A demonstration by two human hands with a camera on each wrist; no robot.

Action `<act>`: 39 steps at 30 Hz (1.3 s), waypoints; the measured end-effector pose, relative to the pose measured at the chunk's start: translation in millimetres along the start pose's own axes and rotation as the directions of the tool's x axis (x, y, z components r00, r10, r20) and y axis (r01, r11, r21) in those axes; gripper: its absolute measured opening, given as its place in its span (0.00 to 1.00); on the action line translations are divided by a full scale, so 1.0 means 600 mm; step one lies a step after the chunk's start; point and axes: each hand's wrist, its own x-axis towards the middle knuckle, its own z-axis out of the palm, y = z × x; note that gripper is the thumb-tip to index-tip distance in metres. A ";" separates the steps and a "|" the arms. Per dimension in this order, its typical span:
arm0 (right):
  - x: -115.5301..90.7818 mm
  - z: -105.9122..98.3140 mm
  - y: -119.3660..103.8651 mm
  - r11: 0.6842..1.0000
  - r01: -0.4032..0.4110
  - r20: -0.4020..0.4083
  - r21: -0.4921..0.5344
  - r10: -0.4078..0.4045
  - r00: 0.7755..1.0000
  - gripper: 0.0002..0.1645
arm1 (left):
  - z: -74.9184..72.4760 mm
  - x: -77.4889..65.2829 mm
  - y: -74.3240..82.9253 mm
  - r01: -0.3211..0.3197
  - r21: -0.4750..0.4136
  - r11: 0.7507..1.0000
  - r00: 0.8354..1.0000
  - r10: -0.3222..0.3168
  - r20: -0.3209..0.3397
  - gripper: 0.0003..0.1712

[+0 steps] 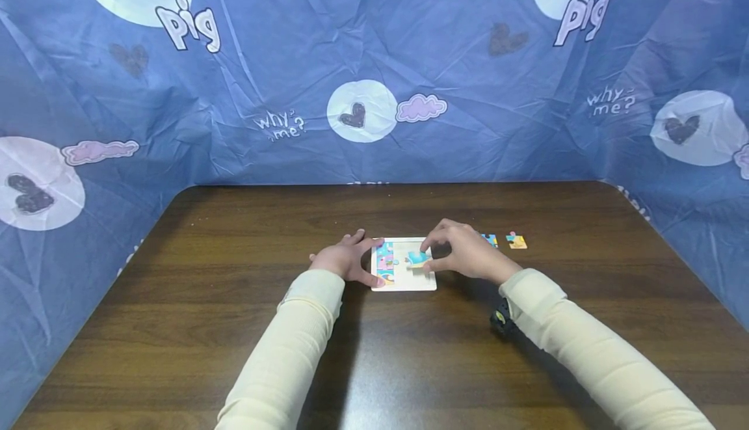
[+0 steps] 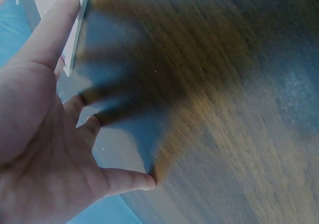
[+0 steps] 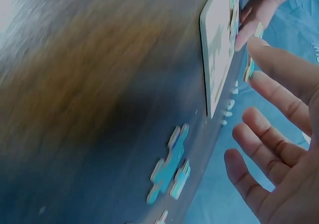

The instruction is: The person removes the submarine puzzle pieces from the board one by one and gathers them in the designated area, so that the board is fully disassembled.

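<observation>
A white jigsaw tray (image 1: 414, 282) lies on the table, with colourful pieces (image 1: 385, 262) set along its left side. My left hand (image 1: 344, 259) rests at that side, thumb and index finger straight and spread, their tips on the tray's frame. In the left wrist view, its other fingers fan out over the wood. Between thumb and index finger, my right hand (image 1: 473, 254) pinches a blue and yellow puzzle piece (image 1: 417, 259) over the bare right part of the tray. The right wrist view shows this piece (image 3: 249, 67) tilted and raised above the tray, the other fingers held apart from it.
Right of the tray lie loose puzzle pieces: a blue one (image 1: 489, 240), partly hidden behind the right hand, and a yellow and teal one (image 1: 517, 241). The brown wooden table (image 1: 234, 326) is bordered by a blue printed cloth (image 1: 281, 40) at the back and sides.
</observation>
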 end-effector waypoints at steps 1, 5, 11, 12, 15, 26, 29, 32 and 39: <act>-0.002 -0.002 0.002 1.000 0.002 -0.003 0.005 -0.002 1.000 0.15 | 0.000 -0.001 0.000 -0.001 0.001 1.000 1.000 0.001 0.000 0.51; -0.007 -0.008 0.012 1.000 0.004 -0.020 0.015 -0.003 1.000 0.14 | -0.001 -0.001 0.000 0.001 -0.001 1.000 1.000 -0.001 0.005 0.51; -0.020 -0.022 0.028 1.000 -0.006 -0.043 0.009 0.007 0.999 0.13 | -0.001 0.002 0.002 0.001 0.001 1.000 1.000 -0.001 0.011 0.51; -0.023 -0.025 0.030 1.000 -0.007 -0.049 0.009 0.008 0.999 0.13 | -0.001 0.002 0.002 0.001 0.002 1.000 1.000 -0.001 0.010 0.51; -0.031 -0.035 0.036 1.000 -0.017 -0.070 -0.004 0.016 0.997 0.13 | -0.002 0.000 0.003 0.001 0.007 1.000 1.000 -0.001 0.010 0.51; -0.067 -0.068 0.071 0.998 -0.046 -0.126 -0.048 0.040 0.991 0.16 | 0.012 0.030 -0.013 -0.003 0.023 1.000 1.000 0.003 0.004 0.54; -0.078 -0.076 0.081 0.996 -0.067 -0.129 -0.053 0.060 0.990 0.16 | 0.011 0.028 -0.013 -0.004 0.025 1.000 1.000 0.003 0.011 0.54; -0.089 -0.084 0.090 0.995 -0.084 -0.139 -0.050 0.076 0.987 0.16 | 0.006 0.020 -0.007 -0.002 0.021 1.000 1.000 0.001 0.018 0.53; -0.111 -0.094 0.116 0.991 -0.083 -0.152 -0.102 0.066 0.986 0.17 | 0.000 0.004 0.000 -0.009 0.010 1.000 1.000 0.009 0.018 0.52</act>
